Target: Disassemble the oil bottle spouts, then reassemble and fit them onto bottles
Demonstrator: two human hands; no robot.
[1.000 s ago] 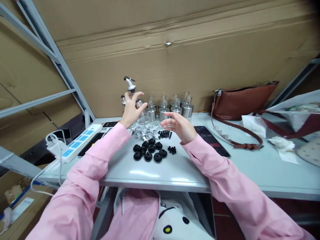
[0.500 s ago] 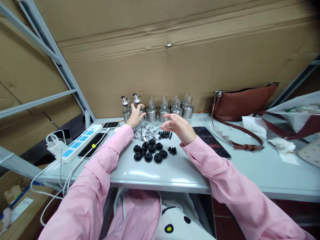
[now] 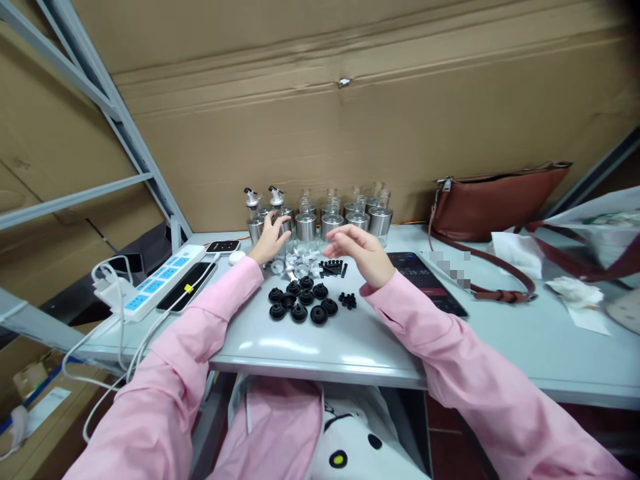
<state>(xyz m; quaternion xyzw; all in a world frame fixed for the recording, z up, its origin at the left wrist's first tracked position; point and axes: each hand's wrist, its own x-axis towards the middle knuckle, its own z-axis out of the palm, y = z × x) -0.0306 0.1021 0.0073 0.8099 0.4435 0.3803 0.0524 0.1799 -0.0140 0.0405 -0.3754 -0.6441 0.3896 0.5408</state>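
Note:
My left hand (image 3: 270, 241), fingers apart, is at the second bottle from the left, a glass bottle with a steel sleeve and a white pourer with a black flap (image 3: 275, 195). Whether its fingertips touch the bottle I cannot tell. My right hand (image 3: 364, 255) hovers with loosely curved, empty fingers over the right side of the small parts. Between the hands lie clear and white plastic parts (image 3: 301, 269) and thin black sticks (image 3: 333, 268). Nearer me are several round black stoppers (image 3: 305, 297) and small black pieces (image 3: 348, 301).
Several bottles without pourers (image 3: 332, 223) stand along the cardboard wall (image 3: 390, 140). A power strip (image 3: 155, 287) and phone (image 3: 185, 293) lie left. On the right are a large phone or tablet (image 3: 425, 287), a brown bag (image 3: 495, 203) and crumpled tissue (image 3: 575, 291).
The view has shifted slightly. My left hand stays by the second bottle with its fingers still apart, and my right hand has barely moved.

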